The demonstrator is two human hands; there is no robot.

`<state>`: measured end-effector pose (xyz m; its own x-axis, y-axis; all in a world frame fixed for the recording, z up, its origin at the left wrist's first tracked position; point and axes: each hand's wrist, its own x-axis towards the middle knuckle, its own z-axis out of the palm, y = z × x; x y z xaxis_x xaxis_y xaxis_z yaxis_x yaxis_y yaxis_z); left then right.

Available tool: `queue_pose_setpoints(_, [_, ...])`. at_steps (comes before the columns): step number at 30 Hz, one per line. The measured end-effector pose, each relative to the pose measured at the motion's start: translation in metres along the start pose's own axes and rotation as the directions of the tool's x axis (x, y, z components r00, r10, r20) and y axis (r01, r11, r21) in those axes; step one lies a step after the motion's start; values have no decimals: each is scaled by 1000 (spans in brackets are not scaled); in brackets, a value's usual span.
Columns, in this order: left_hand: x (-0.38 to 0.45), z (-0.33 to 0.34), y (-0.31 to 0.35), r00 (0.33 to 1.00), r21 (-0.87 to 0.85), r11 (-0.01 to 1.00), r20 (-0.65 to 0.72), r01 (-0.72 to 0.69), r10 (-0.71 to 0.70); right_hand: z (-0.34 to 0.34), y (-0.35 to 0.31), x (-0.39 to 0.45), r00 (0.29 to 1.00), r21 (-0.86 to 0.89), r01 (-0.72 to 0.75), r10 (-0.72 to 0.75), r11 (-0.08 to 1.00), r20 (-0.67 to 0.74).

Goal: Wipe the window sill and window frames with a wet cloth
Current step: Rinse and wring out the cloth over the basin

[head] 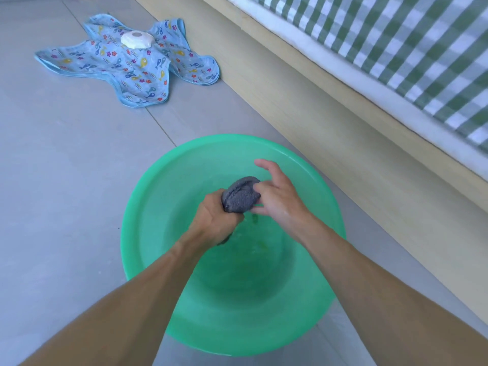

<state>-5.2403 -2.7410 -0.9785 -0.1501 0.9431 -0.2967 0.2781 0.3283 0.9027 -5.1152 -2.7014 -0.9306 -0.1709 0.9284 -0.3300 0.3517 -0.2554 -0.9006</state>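
A grey cloth (240, 192), bunched into a tight wad, is held above a green plastic basin (163, 175) on the tiled floor. My left hand (215, 220) grips the lower end of the cloth in a fist. My right hand (277, 195) pinches the cloth's upper right side with thumb and lower fingers, while its index finger sticks out loosely. The basin's bottom looks wet, with shallow water. No window sill or window frame is in view.
A blue fish-patterned fabric mat (126, 67) lies spread on the floor at the back left, with a white round object (137, 39) on it. A light wooden bed base (330, 107) with a green checked sheet (396, 40) runs along the right.
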Motion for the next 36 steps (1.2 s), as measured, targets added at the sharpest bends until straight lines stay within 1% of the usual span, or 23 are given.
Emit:
queue_pose_setpoints(1, [2, -2, 4, 996, 11, 998, 54, 67, -68, -8, 2, -3, 984, -287, 174, -175, 942, 22])
queue_pose_setpoints(2, [5, -6, 9, 986, 40, 991, 109, 124, -128, -16, 3, -8, 941, -536, 329, -319, 778, 114])
queue_pose_setpoints(3, [6, -10, 14, 971, 91, 984, 168, 156, -169, -20, 7, -13, 893, -691, 436, -374, 577, 251])
queue_pose_setpoints(5, [10, -15, 22, 946, 223, 968, 274, 115, -175, -21, 16, -18, 817, -815, 540, -361, 210, 449])
queue_pose_setpoints(6, [10, -15, 25, 935, 283, 957, 322, 55, -149, -19, 17, -18, 806, -841, 536, -345, 81, 480])
queue_pose_setpoints(8, [8, -12, 28, 916, 391, 914, 398, -112, -58, -15, 13, -16, 827, -875, 484, -329, 6, 456])
queue_pose_setpoints(9, [6, -11, 29, 916, 464, 859, 401, -216, 14, -15, 9, -15, 840, -881, 473, -318, 28, 441])
queue_pose_setpoints(11, [1, -15, 26, 927, 622, 694, 320, -363, 197, -14, 5, -16, 869, -867, 471, -253, 159, 426])
queue_pose_setpoints(13, [0, -24, 21, 944, 720, 621, 151, -308, 294, -16, 6, -18, 890, -835, 455, -182, 308, 418])
queue_pose_setpoints(16, [-1, -31, 13, 984, 761, 648, -84, -38, 157, -13, 7, -20, 913, -752, 397, -144, 527, 381])
queue_pose_setpoints(17, [-2, -31, 12, 991, 709, 704, -117, 35, 69, -9, 5, -20, 931, -725, 349, -130, 594, 342])
queue_pose_setpoints(18, [-1, -27, 12, 992, 587, 806, -123, 73, -1, -4, 5, -17, 954, -698, 271, -89, 663, 286])
queue_pose_setpoints(20, [-4, -16, 15, 998, 243, 968, -19, 62, -59, 7, 3, -14, 979, -607, 76, 57, 791, 197])
queue_pose_setpoints(22, [-6, -9, 20, 997, 38, 999, 75, -31, 28, 16, -1, -18, 959, -448, -82, 192, 890, 206])
queue_pose_setpoints(24, [-8, -13, 21, 989, 14, 997, 131, -70, 68, 22, -10, -24, 940, -258, -170, 235, 951, 248])
queue_pose_setpoints(26, [-8, -18, 16, 981, 17, 996, 176, -82, 78, 24, -12, -29, 928, -111, -175, 202, 978, 314])
queue_pose_setpoints(28, [-10, -24, 14, 985, -7, 999, 163, -54, 54, 18, -11, -35, 902, -162, -112, 168, 980, 396])
queue_pose_setpoints(29, [-10, -28, 15, 990, 0, 1000, 140, -29, 29, 12, -11, -38, 894, -319, -8, 150, 948, 422])
queue_pose_setpoints(30, [-10, -31, 15, 992, 31, 1000, 127, -3, -1, 6, -7, -40, 894, -532, 133, 130, 836, 428])
queue_pose_setpoints(32, [-9, -40, 14, 979, 82, 992, 170, 98, -111, -6, 5, -43, 906, -813, 393, -32, 429, 421])
queue_pose_setpoints(34, [-13, -44, 18, 907, 96, 977, 363, 190, -213, -7, 12, -53, 847, -854, 509, -240, 108, 474])
queue_pose_setpoints(35, [-17, -42, 22, 845, 114, 974, 485, 194, -225, -6, 22, -50, 798, -846, 533, -322, -15, 509])
queue_pose_setpoints(36, [-20, -39, 26, 779, 128, 975, 587, 181, -221, -4, 26, -49, 753, -840, 538, -408, -71, 517])
